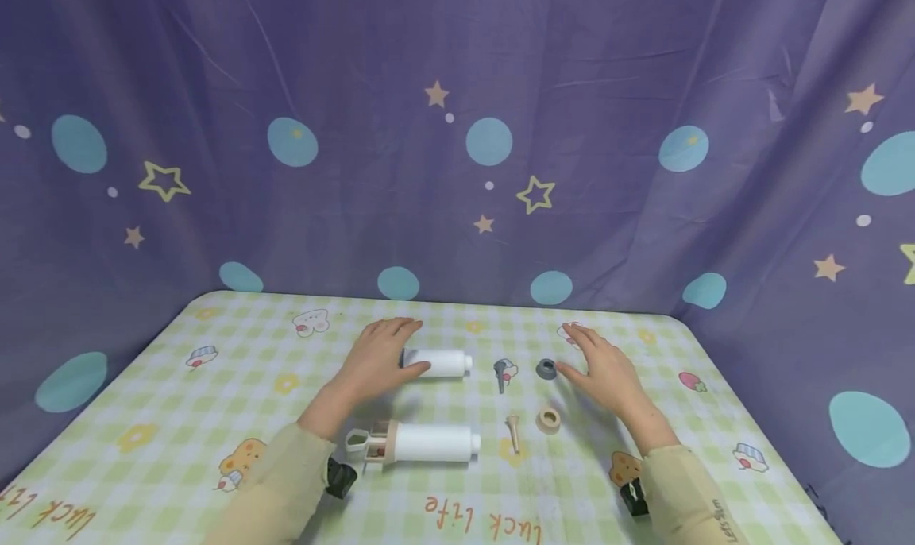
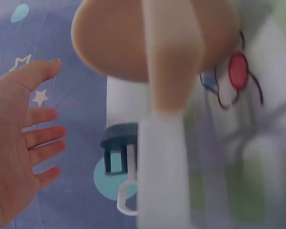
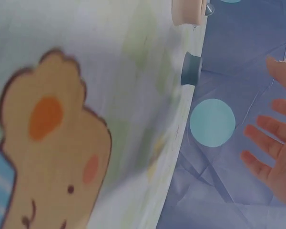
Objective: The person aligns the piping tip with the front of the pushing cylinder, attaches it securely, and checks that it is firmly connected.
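My left hand hovers with fingers spread by the left end of the far white cylinder, partly hiding it. In the left wrist view that cylinder has a dark blue-grey slotted collar and a white loop handle. Nearer me lies a second white cylinder with a beige collar and a pale loop handle. My right hand is held with fingers apart, its thumb close beside a small dark grey ring-shaped cap. Neither hand holds anything.
Between cylinders and caps lie a dark grey pin-like piece and a beige one. A beige ring-shaped cap sits nearer me than the grey one. A green checked cloth covers the table, and a purple curtain hangs behind it.
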Motion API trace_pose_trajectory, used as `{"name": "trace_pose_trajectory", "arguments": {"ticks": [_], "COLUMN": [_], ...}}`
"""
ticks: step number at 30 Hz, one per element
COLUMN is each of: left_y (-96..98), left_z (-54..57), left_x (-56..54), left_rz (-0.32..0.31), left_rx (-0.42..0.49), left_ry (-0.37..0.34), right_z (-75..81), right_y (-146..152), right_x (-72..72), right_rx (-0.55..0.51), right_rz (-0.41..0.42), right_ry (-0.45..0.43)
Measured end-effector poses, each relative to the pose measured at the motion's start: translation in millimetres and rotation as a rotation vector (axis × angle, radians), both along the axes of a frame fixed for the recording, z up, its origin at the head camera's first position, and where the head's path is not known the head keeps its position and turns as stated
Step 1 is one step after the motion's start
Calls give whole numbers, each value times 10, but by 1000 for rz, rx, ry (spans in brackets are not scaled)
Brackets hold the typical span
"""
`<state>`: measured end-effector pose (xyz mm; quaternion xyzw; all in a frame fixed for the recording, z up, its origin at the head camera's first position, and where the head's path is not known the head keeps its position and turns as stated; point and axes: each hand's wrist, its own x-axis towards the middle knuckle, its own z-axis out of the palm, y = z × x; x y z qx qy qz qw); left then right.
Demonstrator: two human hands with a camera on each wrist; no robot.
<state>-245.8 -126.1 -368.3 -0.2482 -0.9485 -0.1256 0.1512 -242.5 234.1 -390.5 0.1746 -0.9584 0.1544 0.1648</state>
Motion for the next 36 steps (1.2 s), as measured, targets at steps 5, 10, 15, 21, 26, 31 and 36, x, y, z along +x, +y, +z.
{"name": "trace_pose_trajectory", "arguments": {"ticks": [5, 10, 15, 21, 26, 31, 36], "left_y": [122, 260, 403, 572, 701, 835, 964], "left_z": [-7, -6, -35, -86, -106, -129, -145], "left_x": [-26, -53, -87, -116, -144, -169, -191], "left_rz": [-2, -14, -14, -17, -34, -59, -61], "left_rx": [15, 3, 14, 35, 38, 34, 16], "left_ry": [-35, -33, -65, -100, -103, -131, -160], "right_z": [-19, -53, -89, -115, -122, -139, -140], "right_y": [-42, -78, -120, -162, -209, -254, -313], "right_x": [-37, -91, -140, -182, -220, -260, -281], "right_rx": [-26, -29, -29, -13, -4, 19, 38], "right_rz": [-21, -17, -24, -19, -12, -27, -14], "right_ry": [-65, -91, -136, -187, -192, -210, -229]}}
